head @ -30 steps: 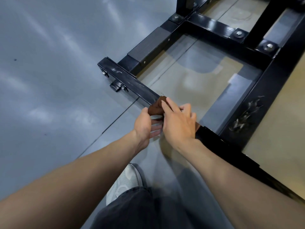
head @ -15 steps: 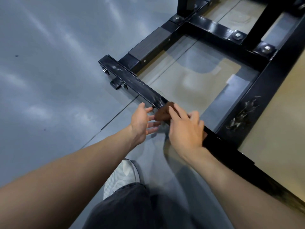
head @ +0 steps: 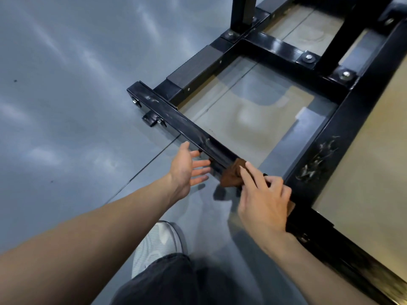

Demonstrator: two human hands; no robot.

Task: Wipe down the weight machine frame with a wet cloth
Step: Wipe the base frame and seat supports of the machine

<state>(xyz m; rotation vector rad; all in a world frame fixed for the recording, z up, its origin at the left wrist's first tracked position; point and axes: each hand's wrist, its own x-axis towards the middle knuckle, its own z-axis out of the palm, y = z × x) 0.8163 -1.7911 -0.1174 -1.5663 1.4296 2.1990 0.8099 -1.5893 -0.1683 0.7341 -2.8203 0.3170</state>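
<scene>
Change since 1.0 s ago: the left hand (head: 187, 167) had been cupped against the brown cloth (head: 233, 176) alongside the right hand (head: 264, 201); it then let go and moved off to the left. The cloth, w/ the right hand, slid along the near base rail (head: 176, 119) toward the person, away from the rail's far end cap. Judgement: the job had gone from two-handed to one-handed wiping, and this pass covered the rail's near stretch. The streaked sheen on the rail beyond the cloth suggested that part was already wetted.

Left hand pose: palm turned inward toward the rail, fingers straight and spread, holding nothing. Fingertips lay just beside the rail's near side face; contact could not be confirmed.

Right hand pose: laid over the cloth from above, back of hand to the camera. Index finger extended forward along the cloth, pressing it on the rail top; remaining fingers curled over the bunched fabric, gripping it. Thumb hidden.

Cloth position: draped over the rail top and down its near side, just short of the junction w/ the scuffed side member (head: 319, 159). The rest of the weight machine frame (head: 284, 48), incl. the bolted crossbar, was apart from the cloth. Floor (head: 66, 106): grey, glossy.
</scene>
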